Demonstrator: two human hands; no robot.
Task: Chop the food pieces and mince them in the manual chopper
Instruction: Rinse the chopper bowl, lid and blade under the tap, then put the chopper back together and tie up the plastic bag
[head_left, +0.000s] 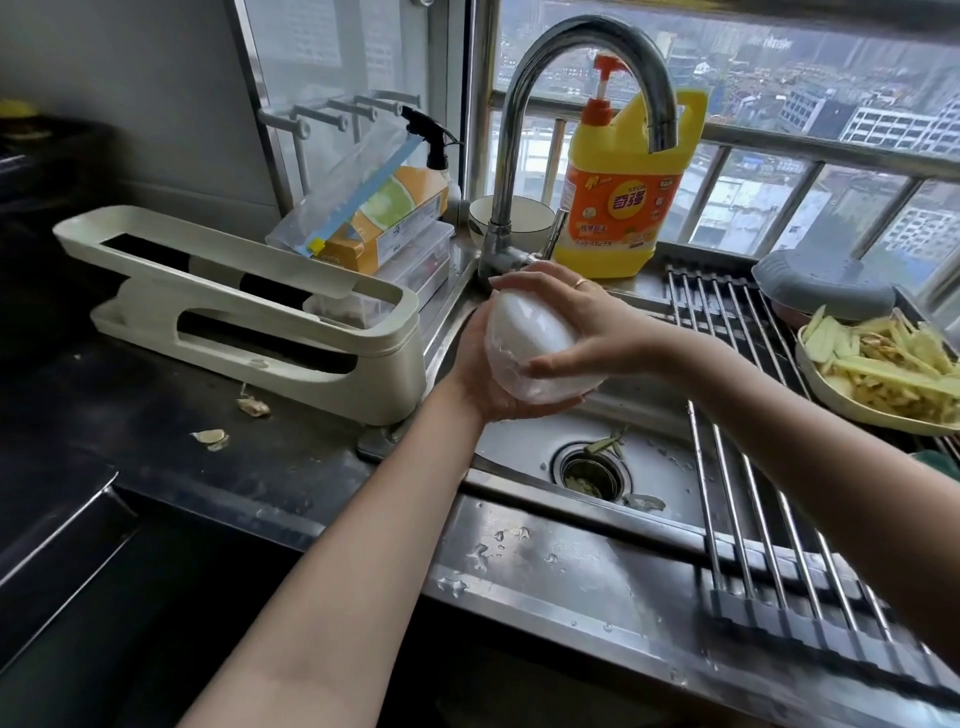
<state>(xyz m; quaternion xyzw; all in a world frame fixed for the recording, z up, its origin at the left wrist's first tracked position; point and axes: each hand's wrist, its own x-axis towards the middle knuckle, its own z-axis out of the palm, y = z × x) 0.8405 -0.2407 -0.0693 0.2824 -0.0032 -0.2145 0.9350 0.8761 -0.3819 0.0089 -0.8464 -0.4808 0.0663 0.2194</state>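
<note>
Head view shows both hands holding a peeled white vegetable (530, 332) over the sink (524, 452), so drips fall in: left hand (480, 374) cups beneath, right hand (582, 325) fingers curl over from 3 o'clock.

You stand at a dark, wet counter (218, 467) with a steel sink (660, 467) set beneath a curved chrome faucet (571, 62). Behind it, a railed window (779, 156) opens on grey daylight and city high-rises. A pale wall (130, 93) closes the left corner.
</note>
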